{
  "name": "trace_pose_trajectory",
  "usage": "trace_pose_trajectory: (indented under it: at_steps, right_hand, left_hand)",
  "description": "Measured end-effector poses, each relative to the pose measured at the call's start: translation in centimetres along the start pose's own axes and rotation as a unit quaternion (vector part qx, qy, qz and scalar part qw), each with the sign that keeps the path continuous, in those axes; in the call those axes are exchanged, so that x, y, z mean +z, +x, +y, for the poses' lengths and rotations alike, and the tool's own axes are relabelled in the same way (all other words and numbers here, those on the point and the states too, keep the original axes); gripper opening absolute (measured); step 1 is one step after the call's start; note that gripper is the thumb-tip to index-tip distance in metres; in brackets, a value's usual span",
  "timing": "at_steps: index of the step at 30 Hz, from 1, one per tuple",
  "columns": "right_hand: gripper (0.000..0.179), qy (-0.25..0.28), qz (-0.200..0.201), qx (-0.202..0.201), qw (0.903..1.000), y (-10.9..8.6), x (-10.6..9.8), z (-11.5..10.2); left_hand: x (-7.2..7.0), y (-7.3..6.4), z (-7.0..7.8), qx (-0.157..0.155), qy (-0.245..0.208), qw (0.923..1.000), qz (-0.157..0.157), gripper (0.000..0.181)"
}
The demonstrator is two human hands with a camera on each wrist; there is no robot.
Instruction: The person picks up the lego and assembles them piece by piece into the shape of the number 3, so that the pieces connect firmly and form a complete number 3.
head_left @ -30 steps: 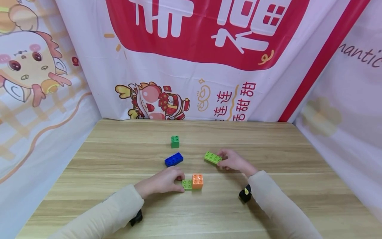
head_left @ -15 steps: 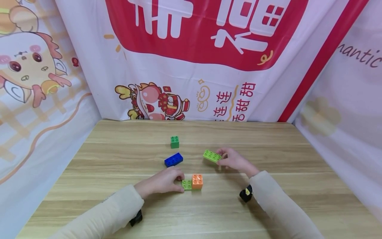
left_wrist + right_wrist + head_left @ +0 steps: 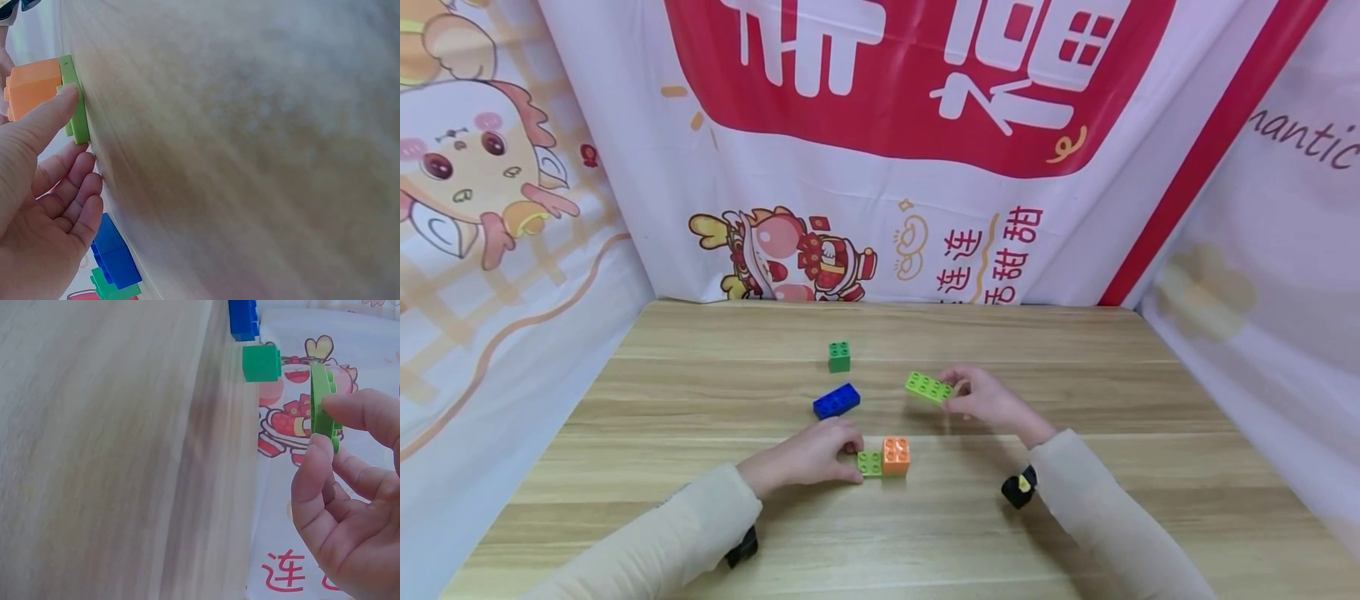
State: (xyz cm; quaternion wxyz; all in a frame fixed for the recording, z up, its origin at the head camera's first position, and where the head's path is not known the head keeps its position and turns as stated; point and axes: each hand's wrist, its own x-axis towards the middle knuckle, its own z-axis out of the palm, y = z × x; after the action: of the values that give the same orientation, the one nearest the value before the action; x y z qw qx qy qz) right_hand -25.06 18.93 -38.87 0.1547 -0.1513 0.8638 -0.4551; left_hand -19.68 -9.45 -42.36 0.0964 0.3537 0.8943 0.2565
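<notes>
My right hand (image 3: 983,395) pinches a thin lime-green building brick (image 3: 928,387) by its right end, thumb on one side and fingers on the other. The right wrist view shows that brick (image 3: 322,403) edge-on, raised off the table. My left hand (image 3: 812,452) rests low on the table and grips the left end of a flat lime-green brick (image 3: 869,463) between thumb and index finger. On the right half of this flat brick stands an orange brick (image 3: 896,455), also in the left wrist view, where the thumb lies against the green one (image 3: 80,115).
A blue brick (image 3: 837,401) lies at an angle just beyond my left hand. Behind it stands a small green brick (image 3: 839,357). Printed cloths (image 3: 880,208) hang around the back and sides of the wooden table (image 3: 1037,350).
My right hand has lifted its lime-green brick off the table, moving it slightly left and away from me. The left hand and the other bricks stay in place.
</notes>
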Motion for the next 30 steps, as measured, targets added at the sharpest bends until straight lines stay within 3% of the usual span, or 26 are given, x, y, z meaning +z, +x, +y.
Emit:
trace_pose_trajectory:
  at_steps: [13, 30]
  right_hand:
    - [0.038, -0.008, -0.013, -0.049, 0.9987, -0.8, 0.2, -1.5]
    - [0.037, -0.013, -0.037, -0.159, 0.9865, -1.8, 0.6, -2.3]
  left_hand:
    - [0.1, 0.0, 0.0, 0.021, -0.002, 0.9997, 0.012, 0.026]
    - [0.1, 0.0, -0.2, 0.012, -0.011, 0.9998, 0.008, 0.029]
